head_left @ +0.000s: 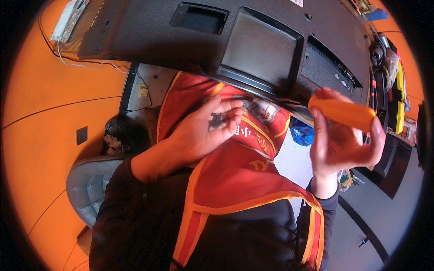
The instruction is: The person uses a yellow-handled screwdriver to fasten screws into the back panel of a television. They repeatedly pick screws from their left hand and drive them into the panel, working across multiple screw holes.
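My left hand (199, 131) is turned palm up with its fingers curled in, cupping several small dark screws (217, 120). To the right, my raised right hand (339, 149) grips a smooth orange tool handle (342, 113) between thumb and fingers; whatever extends beyond the handle cannot be seen. Both hands are apart from the black back casing (149, 34) of what looks like a television, lying in front of me. The casing has a square recess (262, 47), an opening at its left and a port strip (332, 61) at its right.
A red apron (235, 180) with orange trim covers my lap. A grey padded chair (90, 187) and a black bag (122, 133) are at the left. Tools, some yellow (400, 99), crowd the right edge. A dark flat panel (386, 167) stands lower right, and a blue bag (301, 132) is below the casing.
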The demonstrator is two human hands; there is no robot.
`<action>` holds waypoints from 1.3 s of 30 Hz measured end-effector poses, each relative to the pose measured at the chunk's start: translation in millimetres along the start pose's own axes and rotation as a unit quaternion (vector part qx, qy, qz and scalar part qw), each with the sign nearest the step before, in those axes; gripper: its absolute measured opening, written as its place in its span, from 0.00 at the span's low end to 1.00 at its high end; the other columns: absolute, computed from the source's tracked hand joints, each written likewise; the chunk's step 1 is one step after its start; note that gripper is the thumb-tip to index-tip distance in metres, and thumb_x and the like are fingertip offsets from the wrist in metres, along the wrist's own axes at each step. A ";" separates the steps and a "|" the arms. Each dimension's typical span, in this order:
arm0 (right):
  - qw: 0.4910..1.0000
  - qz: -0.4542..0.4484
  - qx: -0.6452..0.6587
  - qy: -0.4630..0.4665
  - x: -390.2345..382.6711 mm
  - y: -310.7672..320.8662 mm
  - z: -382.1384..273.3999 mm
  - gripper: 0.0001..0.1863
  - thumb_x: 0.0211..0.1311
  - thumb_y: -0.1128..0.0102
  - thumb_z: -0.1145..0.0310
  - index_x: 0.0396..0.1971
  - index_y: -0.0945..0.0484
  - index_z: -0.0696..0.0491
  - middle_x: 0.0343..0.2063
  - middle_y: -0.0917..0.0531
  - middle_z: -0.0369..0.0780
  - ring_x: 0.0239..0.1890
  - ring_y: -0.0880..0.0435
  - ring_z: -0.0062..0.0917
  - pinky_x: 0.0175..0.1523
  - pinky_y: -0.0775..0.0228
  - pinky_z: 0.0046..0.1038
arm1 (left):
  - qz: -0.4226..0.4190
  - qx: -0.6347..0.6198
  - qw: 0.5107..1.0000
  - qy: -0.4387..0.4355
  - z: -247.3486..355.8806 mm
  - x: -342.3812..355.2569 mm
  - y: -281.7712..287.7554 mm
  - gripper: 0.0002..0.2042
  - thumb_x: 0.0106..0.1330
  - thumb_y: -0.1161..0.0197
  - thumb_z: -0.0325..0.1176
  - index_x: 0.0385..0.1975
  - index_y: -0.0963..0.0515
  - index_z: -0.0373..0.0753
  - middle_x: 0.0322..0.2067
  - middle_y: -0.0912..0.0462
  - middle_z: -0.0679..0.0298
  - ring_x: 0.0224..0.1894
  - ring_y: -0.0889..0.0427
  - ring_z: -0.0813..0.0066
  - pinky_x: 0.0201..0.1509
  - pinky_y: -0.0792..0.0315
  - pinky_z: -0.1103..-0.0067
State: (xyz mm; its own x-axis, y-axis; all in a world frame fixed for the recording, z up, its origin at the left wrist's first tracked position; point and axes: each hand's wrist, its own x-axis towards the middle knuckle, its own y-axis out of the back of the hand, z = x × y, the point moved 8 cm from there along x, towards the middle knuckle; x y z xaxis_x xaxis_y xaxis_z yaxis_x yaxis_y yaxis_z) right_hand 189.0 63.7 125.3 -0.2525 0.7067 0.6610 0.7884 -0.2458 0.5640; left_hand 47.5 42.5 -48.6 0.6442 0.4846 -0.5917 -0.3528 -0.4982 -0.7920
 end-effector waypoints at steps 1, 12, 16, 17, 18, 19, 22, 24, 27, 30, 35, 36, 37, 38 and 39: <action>1.000 -0.010 -0.011 0.020 -1.2 -1.9 -3.8 0.40 0.44 0.41 0.85 0.52 0.54 0.41 0.38 0.27 0.54 0.37 0.22 0.40 0.39 0.25 0.37 | 0.001 -0.004 1.000 0.002 0.0 0.1 0.3 0.14 0.64 0.52 0.37 0.39 0.34 0.30 0.31 0.35 0.60 0.34 0.34 0.73 0.39 0.32 0.83; 0.997 0.015 -0.007 -0.074 -4.3 16.5 -17.0 0.37 0.45 0.41 0.84 0.50 0.51 0.42 0.37 0.26 0.54 0.37 0.22 0.43 0.40 0.25 0.37 | -0.077 0.099 0.992 0.000 -0.6 -4.5 -16.0 0.25 0.66 0.63 0.46 0.54 0.43 0.31 0.49 0.35 0.53 0.49 0.33 0.67 0.49 0.34 0.78; 0.964 0.211 0.134 -0.091 -14.9 56.9 -25.7 0.35 0.48 0.42 0.80 0.52 0.50 0.42 0.36 0.27 0.54 0.35 0.22 0.40 0.40 0.25 0.36 | -0.157 0.103 0.981 0.053 -14.4 -14.8 -43.1 0.27 0.66 0.70 0.48 0.58 0.50 0.32 0.58 0.45 0.52 0.60 0.44 0.64 0.60 0.45 0.74; 0.967 0.201 0.141 -0.065 -15.4 55.0 -30.6 0.35 0.48 0.42 0.79 0.52 0.50 0.41 0.35 0.27 0.53 0.35 0.23 0.39 0.40 0.25 0.35 | -0.178 0.090 0.977 0.072 -19.0 -16.7 -50.3 0.28 0.66 0.71 0.48 0.59 0.51 0.32 0.59 0.47 0.53 0.61 0.47 0.63 0.62 0.48 0.73; 0.967 0.187 0.162 -0.062 -16.7 50.0 -31.7 0.35 0.48 0.42 0.78 0.53 0.50 0.41 0.35 0.27 0.52 0.34 0.23 0.37 0.41 0.25 0.35 | -0.200 0.095 0.971 0.088 -23.9 -17.6 -57.3 0.28 0.66 0.71 0.49 0.59 0.51 0.33 0.59 0.47 0.55 0.62 0.49 0.65 0.64 0.53 0.72; 0.971 0.163 0.164 -0.062 -17.6 41.7 -31.5 0.36 0.47 0.40 0.77 0.52 0.49 0.39 0.35 0.27 0.52 0.34 0.23 0.36 0.41 0.26 0.35 | -0.205 0.107 0.969 0.090 -26.0 -17.4 -61.6 0.29 0.66 0.71 0.49 0.59 0.52 0.34 0.59 0.47 0.56 0.62 0.49 0.66 0.64 0.54 0.71; 0.963 0.168 0.193 -0.086 -23.5 32.3 -29.8 0.37 0.45 0.36 0.74 0.52 0.49 0.36 0.35 0.26 0.49 0.33 0.23 0.34 0.40 0.27 0.35 | -0.196 0.099 0.971 0.096 -31.0 -18.2 -68.4 0.28 0.67 0.74 0.49 0.58 0.49 0.33 0.57 0.43 0.58 0.61 0.46 0.68 0.64 0.53 0.71; 0.956 0.181 0.209 -0.094 -25.3 29.6 -29.6 0.38 0.44 0.36 0.74 0.51 0.48 0.36 0.34 0.26 0.48 0.32 0.24 0.32 0.40 0.27 0.34 | -0.183 0.105 0.972 0.102 -32.9 -16.9 -69.5 0.28 0.67 0.74 0.49 0.58 0.49 0.34 0.57 0.43 0.59 0.61 0.46 0.69 0.64 0.53 0.71; 0.949 0.206 0.220 -0.092 -25.7 30.0 -30.3 0.37 0.44 0.36 0.75 0.51 0.48 0.36 0.33 0.26 0.48 0.32 0.24 0.31 0.38 0.25 0.33 | -0.200 0.106 0.969 0.104 -35.3 -16.7 -73.8 0.28 0.66 0.74 0.49 0.59 0.49 0.35 0.57 0.43 0.61 0.60 0.46 0.70 0.64 0.54 0.71; 0.950 0.224 0.202 -0.080 -25.7 31.2 -30.8 0.37 0.44 0.36 0.75 0.51 0.48 0.36 0.33 0.26 0.47 0.31 0.24 0.31 0.35 0.23 0.31 | -0.209 0.104 0.967 0.103 -36.1 -16.7 -74.8 0.28 0.66 0.74 0.50 0.59 0.49 0.35 0.57 0.43 0.61 0.60 0.46 0.70 0.65 0.55 0.72; 0.949 0.227 0.197 -0.094 -28.0 32.0 -28.6 0.37 0.44 0.37 0.76 0.51 0.49 0.35 0.33 0.26 0.48 0.30 0.24 0.30 0.33 0.23 0.29 | -0.205 0.091 0.968 0.111 -37.4 -15.9 -73.9 0.29 0.66 0.75 0.51 0.59 0.49 0.36 0.57 0.43 0.61 0.60 0.46 0.70 0.65 0.56 0.72; 0.950 0.221 0.200 -0.093 -28.0 31.3 -28.2 0.37 0.44 0.37 0.76 0.51 0.48 0.35 0.33 0.26 0.48 0.30 0.24 0.30 0.34 0.24 0.29 | -0.207 0.088 0.968 0.110 -37.3 -16.1 -74.3 0.29 0.66 0.75 0.51 0.59 0.49 0.36 0.57 0.43 0.61 0.60 0.46 0.70 0.65 0.56 0.72; 0.951 0.214 0.203 -0.091 -27.8 30.8 -28.2 0.37 0.44 0.36 0.76 0.51 0.48 0.35 0.33 0.26 0.48 0.30 0.24 0.30 0.34 0.24 0.29 | -0.206 0.086 0.968 0.111 -37.2 -16.2 -74.2 0.29 0.66 0.75 0.51 0.59 0.49 0.36 0.57 0.43 0.61 0.60 0.46 0.70 0.65 0.55 0.72; 0.953 0.201 0.211 -0.087 -27.0 28.8 -28.4 0.37 0.44 0.36 0.76 0.51 0.48 0.35 0.33 0.26 0.48 0.31 0.24 0.30 0.35 0.25 0.29 | -0.202 0.087 0.969 0.111 -37.2 -16.1 -73.6 0.29 0.66 0.75 0.51 0.59 0.49 0.36 0.57 0.43 0.61 0.60 0.46 0.71 0.65 0.55 0.72; 0.950 0.198 0.229 -0.081 -26.8 28.2 -28.1 0.41 0.45 0.38 0.78 0.53 0.53 0.33 0.35 0.28 0.50 0.32 0.23 0.32 0.35 0.24 0.31 | -0.201 0.084 0.970 0.110 -37.3 -16.2 -73.6 0.29 0.66 0.75 0.51 0.59 0.49 0.36 0.57 0.43 0.60 0.60 0.46 0.71 0.65 0.55 0.72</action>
State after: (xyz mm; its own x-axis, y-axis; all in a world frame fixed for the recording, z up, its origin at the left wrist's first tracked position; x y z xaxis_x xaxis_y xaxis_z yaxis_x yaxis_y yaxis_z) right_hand 202.2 19.2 137.4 0.1749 0.7207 0.6708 0.9743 -0.2251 -0.0122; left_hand 88.3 44.5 24.9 0.8755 0.4410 -0.1973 -0.1356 -0.1678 -0.9765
